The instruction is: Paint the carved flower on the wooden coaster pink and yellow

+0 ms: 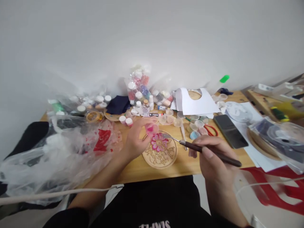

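Where the left hand is: at the upper left of the round wooden plaque, thumb and fingers pinching a small clear cup with pink contents.
Right hand: thumb and fingers wrapped on the dark handle of a palette knife, its blade pointing left over the plaque's upper right; whether the tip touches, I cannot tell.
Plaque: on the wooden table, before the person, engraved with flowers; the top bloom is pink, the lower pattern wood-coloured.
Behind plaque: a B-7000 glue tube.
Right side: a smartphone, lying flat.
Left side: crumpled clear plastic.
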Demonstrator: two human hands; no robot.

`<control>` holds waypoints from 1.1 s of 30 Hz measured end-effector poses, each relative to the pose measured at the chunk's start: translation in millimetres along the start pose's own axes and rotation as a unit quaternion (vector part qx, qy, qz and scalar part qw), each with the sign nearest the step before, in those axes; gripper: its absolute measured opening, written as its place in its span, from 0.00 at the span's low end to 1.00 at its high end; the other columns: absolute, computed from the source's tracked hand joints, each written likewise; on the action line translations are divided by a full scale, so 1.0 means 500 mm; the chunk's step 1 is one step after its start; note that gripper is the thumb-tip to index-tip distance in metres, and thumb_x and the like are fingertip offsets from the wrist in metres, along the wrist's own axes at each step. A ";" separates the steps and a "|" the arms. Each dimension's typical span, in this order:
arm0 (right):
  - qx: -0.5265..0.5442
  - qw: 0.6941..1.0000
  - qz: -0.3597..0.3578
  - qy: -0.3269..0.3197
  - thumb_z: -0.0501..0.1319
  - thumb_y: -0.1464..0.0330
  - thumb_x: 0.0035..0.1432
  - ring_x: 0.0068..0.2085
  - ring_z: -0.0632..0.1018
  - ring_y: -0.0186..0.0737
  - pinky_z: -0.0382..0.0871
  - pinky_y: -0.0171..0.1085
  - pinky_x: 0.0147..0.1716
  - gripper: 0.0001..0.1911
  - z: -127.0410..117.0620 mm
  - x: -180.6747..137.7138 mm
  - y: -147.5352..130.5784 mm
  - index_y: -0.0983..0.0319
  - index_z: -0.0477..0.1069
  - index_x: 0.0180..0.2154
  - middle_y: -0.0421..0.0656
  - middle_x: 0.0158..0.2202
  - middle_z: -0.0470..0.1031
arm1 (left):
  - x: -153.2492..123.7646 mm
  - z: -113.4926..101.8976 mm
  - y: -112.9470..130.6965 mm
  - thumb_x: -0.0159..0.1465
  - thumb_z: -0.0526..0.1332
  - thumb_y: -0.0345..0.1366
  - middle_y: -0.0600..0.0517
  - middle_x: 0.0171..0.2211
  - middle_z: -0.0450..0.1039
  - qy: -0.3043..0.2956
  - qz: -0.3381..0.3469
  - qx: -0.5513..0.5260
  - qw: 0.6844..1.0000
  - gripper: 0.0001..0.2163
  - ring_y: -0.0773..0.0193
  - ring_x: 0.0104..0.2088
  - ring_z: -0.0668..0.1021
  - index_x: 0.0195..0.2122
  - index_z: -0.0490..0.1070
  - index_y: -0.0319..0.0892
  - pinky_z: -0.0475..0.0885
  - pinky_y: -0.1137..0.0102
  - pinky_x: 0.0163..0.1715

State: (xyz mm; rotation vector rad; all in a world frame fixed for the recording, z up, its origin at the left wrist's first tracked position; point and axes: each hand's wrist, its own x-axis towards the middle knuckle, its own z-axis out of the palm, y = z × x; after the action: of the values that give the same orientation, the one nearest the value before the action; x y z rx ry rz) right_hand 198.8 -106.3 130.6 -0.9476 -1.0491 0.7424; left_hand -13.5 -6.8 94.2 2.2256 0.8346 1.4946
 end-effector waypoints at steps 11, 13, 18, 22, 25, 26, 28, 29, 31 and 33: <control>-0.234 0.938 -0.200 -0.158 0.64 0.78 0.58 0.30 0.81 0.36 0.74 0.34 0.29 0.09 0.013 0.079 -0.105 0.59 0.77 0.38 0.40 0.30 0.81 | 0.071 -0.019 0.069 0.65 0.63 0.22 0.47 0.49 0.80 -0.057 0.101 0.034 0.993 0.17 0.59 0.53 0.82 0.53 0.70 0.44 0.79 0.61 0.54; -0.223 0.949 -0.171 -0.141 0.64 0.78 0.58 0.27 0.80 0.35 0.72 0.33 0.26 0.08 0.001 0.075 -0.094 0.59 0.77 0.36 0.38 0.28 0.80 | 0.066 -0.011 0.069 0.66 0.63 0.22 0.46 0.49 0.80 -0.074 0.096 0.028 0.992 0.17 0.58 0.53 0.82 0.54 0.71 0.44 0.79 0.61 0.55; -0.108 0.989 -0.036 -0.094 0.66 0.75 0.58 0.24 0.79 0.35 0.71 0.33 0.22 0.05 -0.025 0.047 -0.036 0.59 0.79 0.33 0.38 0.26 0.79 | 0.054 0.001 0.067 0.67 0.62 0.24 0.45 0.51 0.80 -0.115 0.090 0.028 0.989 0.17 0.56 0.54 0.82 0.55 0.70 0.44 0.79 0.59 0.54; 0.010 0.999 0.044 -0.024 0.66 0.72 0.57 0.22 0.79 0.36 0.72 0.34 0.21 0.03 -0.024 0.022 0.017 0.59 0.80 0.32 0.38 0.24 0.79 | 0.046 0.006 0.067 0.66 0.61 0.22 0.46 0.50 0.81 -0.138 0.104 0.046 0.984 0.19 0.56 0.52 0.82 0.56 0.69 0.45 0.80 0.58 0.54; 0.066 0.994 0.087 0.021 0.66 0.71 0.54 0.20 0.77 0.36 0.70 0.34 0.18 0.04 -0.017 0.010 0.039 0.59 0.81 0.29 0.38 0.22 0.78 | 0.035 0.012 0.064 0.67 0.63 0.26 0.47 0.47 0.82 -0.141 0.074 0.052 0.986 0.17 0.56 0.49 0.84 0.55 0.69 0.46 0.81 0.59 0.51; 0.077 0.992 0.096 0.030 0.66 0.71 0.53 0.19 0.77 0.36 0.69 0.34 0.17 0.04 -0.015 0.008 0.042 0.59 0.81 0.29 0.38 0.21 0.78 | 0.030 0.014 0.062 0.67 0.64 0.28 0.48 0.47 0.82 -0.140 0.053 0.054 0.987 0.16 0.56 0.48 0.84 0.55 0.69 0.47 0.81 0.59 0.49; 0.091 0.989 0.105 0.045 0.65 0.72 0.52 0.19 0.77 0.36 0.69 0.34 0.17 0.06 -0.013 0.004 0.044 0.58 0.82 0.28 0.38 0.21 0.78 | 0.019 0.021 0.058 0.67 0.66 0.32 0.49 0.45 0.82 -0.132 0.012 0.057 0.989 0.14 0.55 0.46 0.84 0.53 0.70 0.48 0.81 0.60 0.47; 0.096 0.988 0.106 0.052 0.65 0.73 0.52 0.20 0.77 0.36 0.69 0.34 0.17 0.07 -0.013 0.003 0.044 0.58 0.82 0.28 0.38 0.21 0.78 | 0.013 0.025 0.056 0.67 0.66 0.33 0.50 0.45 0.82 -0.132 -0.005 0.058 0.990 0.14 0.55 0.46 0.84 0.52 0.70 0.48 0.81 0.60 0.46; 0.101 0.987 0.108 0.059 0.64 0.74 0.52 0.20 0.77 0.36 0.69 0.34 0.18 0.08 -0.015 0.001 0.044 0.58 0.82 0.28 0.39 0.21 0.78 | 0.003 0.033 0.050 0.67 0.67 0.34 0.51 0.44 0.82 -0.132 -0.022 0.056 0.989 0.12 0.56 0.45 0.84 0.50 0.71 0.48 0.80 0.61 0.45; 0.102 0.986 0.113 0.063 0.64 0.74 0.51 0.21 0.78 0.35 0.69 0.33 0.19 0.08 -0.017 -0.002 0.048 0.58 0.82 0.28 0.39 0.21 0.78 | -0.004 0.041 0.042 0.67 0.67 0.34 0.51 0.44 0.82 -0.140 -0.036 0.051 0.988 0.12 0.56 0.44 0.84 0.49 0.71 0.48 0.80 0.61 0.44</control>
State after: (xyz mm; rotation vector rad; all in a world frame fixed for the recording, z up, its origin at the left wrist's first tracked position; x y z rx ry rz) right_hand 205.1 -99.5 106.6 -0.9316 -0.7458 0.9450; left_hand 10.8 -23.5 96.5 2.3790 0.9043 1.0950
